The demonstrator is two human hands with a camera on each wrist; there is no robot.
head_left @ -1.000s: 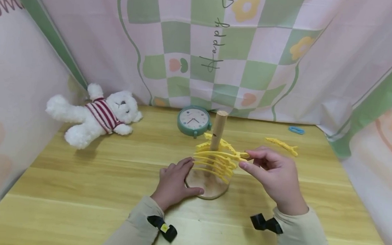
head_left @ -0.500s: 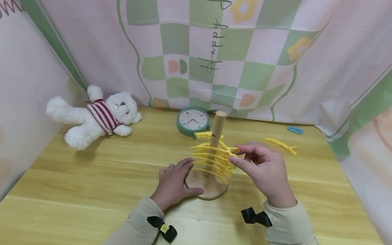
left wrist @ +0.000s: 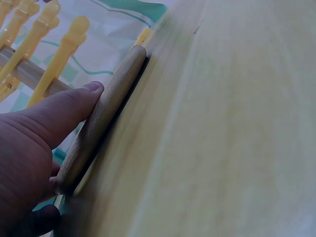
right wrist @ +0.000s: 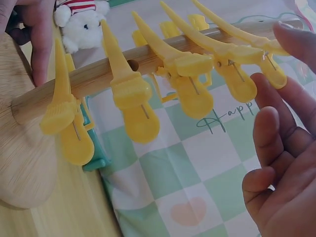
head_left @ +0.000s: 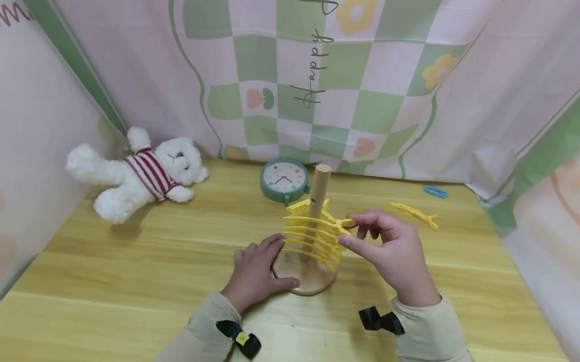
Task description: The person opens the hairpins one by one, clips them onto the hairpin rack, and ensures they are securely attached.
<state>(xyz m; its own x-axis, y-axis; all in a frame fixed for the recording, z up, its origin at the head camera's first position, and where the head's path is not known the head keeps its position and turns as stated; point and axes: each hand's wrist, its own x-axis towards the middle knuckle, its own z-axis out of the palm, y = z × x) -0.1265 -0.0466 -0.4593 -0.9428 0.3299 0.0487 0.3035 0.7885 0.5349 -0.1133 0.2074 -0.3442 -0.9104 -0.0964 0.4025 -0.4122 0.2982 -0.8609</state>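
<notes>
A wooden post stands upright on a round wooden base. Several yellow hair clips straddle the post one above another. My left hand holds the base at its left side, thumb on the near rim and fingers along the far side; part of those fingers is hidden in the left wrist view. My right hand pinches the tail of the topmost clip between thumb and fingers. That clip's arms lie on both sides of the post.
Another yellow clip lies on the table to the right, with a blue clip-like piece behind it. A green clock sits behind the post. On the left lies a white teddy bear. A printed curtain closes off the back.
My right hand has moved left, bringing the topmost clip onto the post. Its far arm, spread wide half a second ago, has come in nearer the post. The left hand keeps its place.
</notes>
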